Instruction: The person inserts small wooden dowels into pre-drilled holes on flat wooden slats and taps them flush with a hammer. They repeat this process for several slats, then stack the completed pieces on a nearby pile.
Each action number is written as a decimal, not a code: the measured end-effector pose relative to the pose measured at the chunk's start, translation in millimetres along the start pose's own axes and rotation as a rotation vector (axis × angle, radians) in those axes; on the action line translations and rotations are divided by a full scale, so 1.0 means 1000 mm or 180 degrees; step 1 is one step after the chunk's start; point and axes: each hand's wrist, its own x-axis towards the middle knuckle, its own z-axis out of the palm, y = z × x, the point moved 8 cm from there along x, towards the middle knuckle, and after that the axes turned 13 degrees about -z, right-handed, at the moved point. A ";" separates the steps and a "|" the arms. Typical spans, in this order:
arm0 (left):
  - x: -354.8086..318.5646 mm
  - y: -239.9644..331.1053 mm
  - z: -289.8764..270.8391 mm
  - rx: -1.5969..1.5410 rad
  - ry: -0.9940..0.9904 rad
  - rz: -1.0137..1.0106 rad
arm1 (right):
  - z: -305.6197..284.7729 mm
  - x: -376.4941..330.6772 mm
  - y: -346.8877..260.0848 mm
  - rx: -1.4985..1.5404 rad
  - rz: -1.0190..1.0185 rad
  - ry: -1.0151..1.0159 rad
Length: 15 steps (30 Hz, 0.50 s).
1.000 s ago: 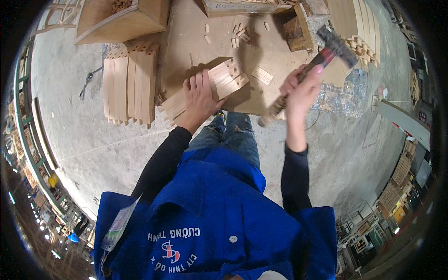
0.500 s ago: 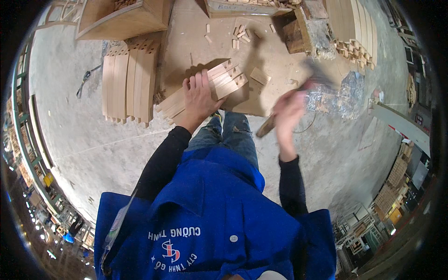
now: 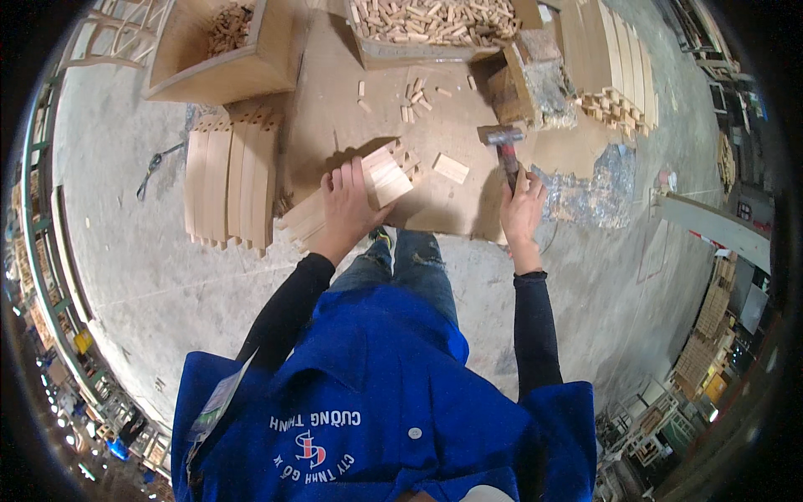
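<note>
My left hand (image 3: 347,209) is wrapped over a bundle of pale wooden pieces (image 3: 387,179) lying slanted across the near part of the brown work surface. Their broad faces show at the right end; short pegs or notched ends, hard to tell apart, show behind them. In my right hand (image 3: 524,211) is a hammer (image 3: 507,151), gripped by its handle, with its metal head pointing away from me over the board. Between the bundle and the hammer lies a small flat wooden block (image 3: 452,168). Several loose wooden dowels (image 3: 416,102) are scattered farther back.
A box (image 3: 418,55) full of dowels stands at the back, with a wooden bin (image 3: 222,85) to its left. Stacked wooden parts (image 3: 230,180) stand at the left, more slats (image 3: 623,63) at the back right. A tape-covered block (image 3: 539,84) sits right of centre.
The hammer, blurred before, is now sharp and its head is farther left. The bundle under my left hand has turned, so its holed ends no longer face up. The view has shifted, showing more dowels.
</note>
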 end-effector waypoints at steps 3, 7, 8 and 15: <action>-0.002 -0.007 0.004 0.0138 -0.0101 -0.0022 | -0.018 0.050 -0.017 0.1021 -0.0016 0.0014; -0.002 -0.008 0.004 0.0023 -0.0130 -0.0110 | -0.067 0.159 -0.065 0.2057 -0.0516 0.0589; -0.002 -0.006 0.005 0.0036 -0.0140 -0.0094 | -0.066 0.186 -0.071 0.2317 -0.0583 0.0624; 0.001 -0.007 0.012 0.0264 -0.0646 -0.0308 | 0.054 0.345 -0.108 0.1770 -0.1390 -0.0550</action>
